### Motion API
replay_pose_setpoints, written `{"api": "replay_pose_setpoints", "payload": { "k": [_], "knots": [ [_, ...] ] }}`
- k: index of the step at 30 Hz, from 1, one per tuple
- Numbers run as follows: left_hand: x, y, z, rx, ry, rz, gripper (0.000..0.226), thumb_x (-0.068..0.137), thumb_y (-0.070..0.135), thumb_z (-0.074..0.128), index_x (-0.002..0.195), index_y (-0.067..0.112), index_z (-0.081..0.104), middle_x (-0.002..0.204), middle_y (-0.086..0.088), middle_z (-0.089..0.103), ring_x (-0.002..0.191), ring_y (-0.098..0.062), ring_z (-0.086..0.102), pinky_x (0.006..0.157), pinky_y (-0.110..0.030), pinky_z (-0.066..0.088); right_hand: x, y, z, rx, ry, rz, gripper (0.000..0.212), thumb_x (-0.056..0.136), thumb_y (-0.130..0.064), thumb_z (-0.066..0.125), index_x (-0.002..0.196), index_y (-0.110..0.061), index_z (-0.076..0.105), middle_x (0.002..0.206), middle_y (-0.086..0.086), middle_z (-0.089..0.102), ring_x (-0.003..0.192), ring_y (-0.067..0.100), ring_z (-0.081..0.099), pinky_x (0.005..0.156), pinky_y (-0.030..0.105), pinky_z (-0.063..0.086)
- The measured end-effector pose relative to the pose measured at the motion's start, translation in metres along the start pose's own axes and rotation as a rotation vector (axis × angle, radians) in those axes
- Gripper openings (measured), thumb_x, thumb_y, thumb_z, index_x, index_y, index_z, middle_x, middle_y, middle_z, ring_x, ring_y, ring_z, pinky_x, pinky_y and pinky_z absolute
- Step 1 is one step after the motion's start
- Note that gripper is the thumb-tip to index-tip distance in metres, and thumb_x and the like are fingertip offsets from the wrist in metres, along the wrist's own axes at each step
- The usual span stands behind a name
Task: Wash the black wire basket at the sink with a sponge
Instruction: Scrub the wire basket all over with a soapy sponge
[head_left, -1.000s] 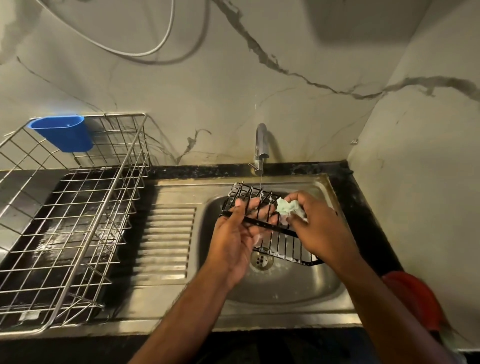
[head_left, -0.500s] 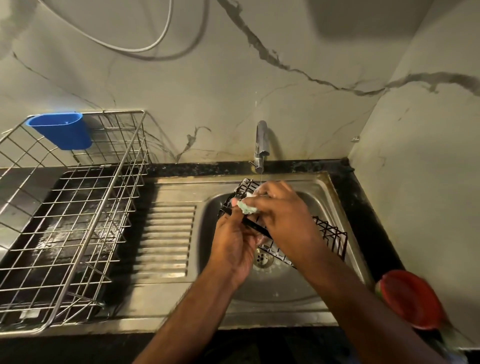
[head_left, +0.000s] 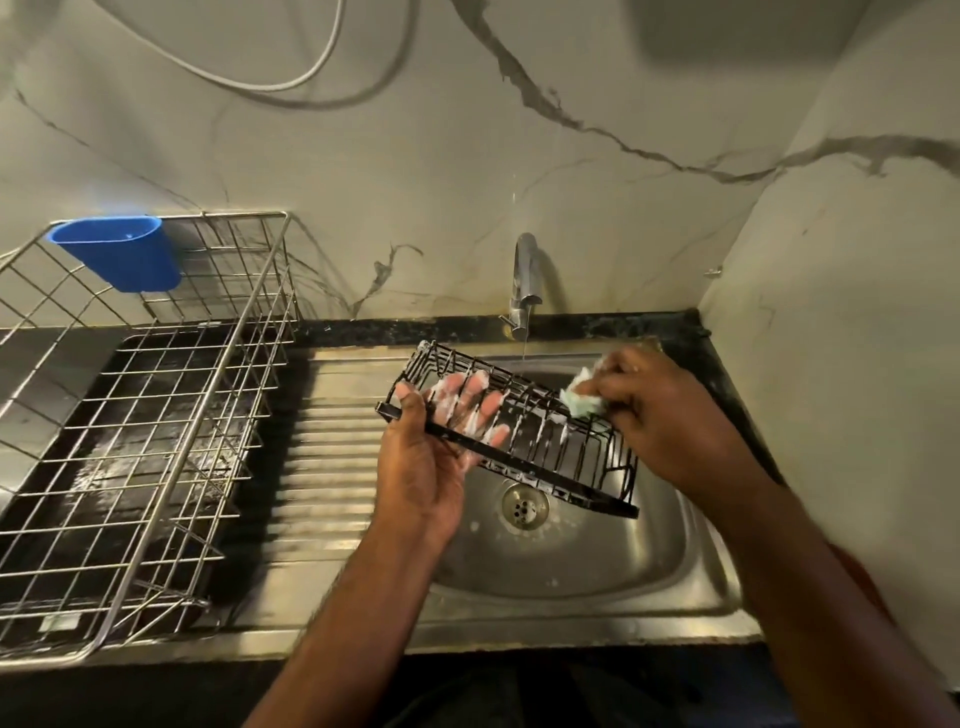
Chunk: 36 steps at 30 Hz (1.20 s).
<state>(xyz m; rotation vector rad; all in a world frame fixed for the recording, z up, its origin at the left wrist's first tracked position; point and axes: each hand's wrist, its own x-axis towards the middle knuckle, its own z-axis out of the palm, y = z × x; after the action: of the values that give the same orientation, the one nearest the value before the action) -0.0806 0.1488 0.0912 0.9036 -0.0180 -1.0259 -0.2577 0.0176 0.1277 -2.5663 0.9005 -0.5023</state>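
Scrubbing the basket (head_left: 540, 441) over the sink (head_left: 571, 571)

Left hand (head_left: 436, 457) grips its soapy, slippery frame; right hand (head_left: 660, 415) pinches the sponge (head_left: 582, 402). Stiff and light: better hold the rim.

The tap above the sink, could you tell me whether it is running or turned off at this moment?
Running: a thin stream falls from the tap spout into the sink.

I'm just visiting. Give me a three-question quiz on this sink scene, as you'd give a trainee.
1. True or false: the tap is running.
2. Which hand holds the sponge?
3. The blue cup hangs on: A) the tap B) the drying rack C) the basket

Key:
1. True, a thin stream falls.
2. The right hand; the left hand holds the basket.
3. B
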Motion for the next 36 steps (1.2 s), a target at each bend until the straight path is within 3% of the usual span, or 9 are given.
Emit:
{"api": "replay_pose_setpoints", "payload": {
  "k": [3,10,16,19,22,24,30,33,36],
  "knots": [
    [-0.005,-0.007,0.007,0.023,-0.032,-0.022,0.054,0.096,0.053,0.046,0.116,0.007,0.066,0.118,-0.014,0.075,0.105,-0.030,0.074,0.076,-0.044,0.062,0.009,-0.023,0.006,-0.012,0.146,-0.083,0.039,0.085,-0.002,0.068,0.118,-0.023,0.070,0.113,-0.004,0.060,0.102,0.009,0.054,0.083,0.016,0.043],
    [0.000,-0.003,0.002,-0.021,-0.019,-0.016,0.046,0.102,0.050,0.042,0.107,0.011,0.066,0.118,-0.015,0.074,0.101,-0.030,0.074,0.073,-0.043,0.062,0.000,-0.022,0.010,-0.051,-0.026,-0.152,0.044,0.085,0.004,0.066,0.116,-0.027,0.071,0.128,0.004,0.060,0.115,0.015,0.052,0.089,0.019,0.037],
    [0.012,0.002,-0.010,-0.121,0.048,0.018,0.049,0.107,0.051,0.031,0.093,0.016,0.062,0.107,-0.008,0.077,0.096,-0.024,0.076,0.072,-0.041,0.062,-0.012,0.002,0.000,0.024,-0.053,-0.082,0.042,0.084,0.005,0.067,0.113,-0.025,0.073,0.115,0.000,0.063,0.107,0.015,0.056,0.089,0.041,0.053],
    [0.013,0.003,-0.009,-0.151,0.061,0.009,0.048,0.108,0.049,0.029,0.097,0.016,0.062,0.107,-0.008,0.078,0.097,-0.024,0.076,0.073,-0.041,0.063,-0.013,-0.013,0.008,0.047,0.050,-0.169,0.042,0.083,0.003,0.068,0.114,-0.024,0.073,0.116,0.001,0.064,0.108,0.016,0.057,0.087,0.032,0.052],
    [0.012,0.001,-0.004,-0.154,0.054,-0.003,0.046,0.108,0.047,0.031,0.101,0.015,0.062,0.108,-0.008,0.078,0.098,-0.024,0.076,0.078,-0.043,0.059,-0.013,-0.041,0.026,-0.060,0.003,-0.283,0.043,0.083,-0.002,0.064,0.118,-0.026,0.071,0.119,0.002,0.065,0.110,0.016,0.054,0.081,0.018,0.039],
    [0.012,0.003,-0.003,-0.155,0.055,-0.008,0.046,0.108,0.047,0.030,0.099,0.015,0.062,0.105,-0.008,0.078,0.096,-0.024,0.077,0.080,-0.044,0.058,-0.015,-0.042,0.032,-0.096,-0.022,-0.321,0.046,0.080,-0.002,0.064,0.117,-0.028,0.071,0.119,0.000,0.066,0.109,0.015,0.054,0.079,0.018,0.041],
    [0.015,0.013,-0.020,-0.190,0.107,0.007,0.049,0.108,0.049,0.028,0.096,0.016,0.062,0.109,-0.007,0.078,0.097,-0.024,0.077,0.083,-0.047,0.056,-0.033,0.009,0.009,0.074,0.006,-0.200,0.038,0.083,0.006,0.066,0.107,-0.023,0.076,0.113,0.000,0.066,0.107,0.011,0.058,0.088,0.020,0.050],
    [0.014,0.012,-0.023,-0.192,0.127,-0.007,0.048,0.109,0.048,0.028,0.098,0.016,0.062,0.108,-0.007,0.078,0.094,-0.024,0.077,0.078,-0.046,0.056,-0.034,0.020,0.002,0.055,0.096,-0.140,0.036,0.082,0.008,0.069,0.105,-0.019,0.077,0.109,0.003,0.066,0.104,0.001,0.051,0.090,0.002,0.037],
    [0.011,0.011,-0.020,-0.186,0.116,-0.028,0.046,0.109,0.046,0.029,0.101,0.015,0.061,0.109,-0.008,0.078,0.094,-0.024,0.077,0.075,-0.045,0.055,-0.028,0.011,-0.001,0.068,0.241,-0.095,0.038,0.082,0.010,0.067,0.108,-0.016,0.076,0.109,0.005,0.065,0.105,0.012,0.055,0.092,0.005,0.037]
  ]
}}
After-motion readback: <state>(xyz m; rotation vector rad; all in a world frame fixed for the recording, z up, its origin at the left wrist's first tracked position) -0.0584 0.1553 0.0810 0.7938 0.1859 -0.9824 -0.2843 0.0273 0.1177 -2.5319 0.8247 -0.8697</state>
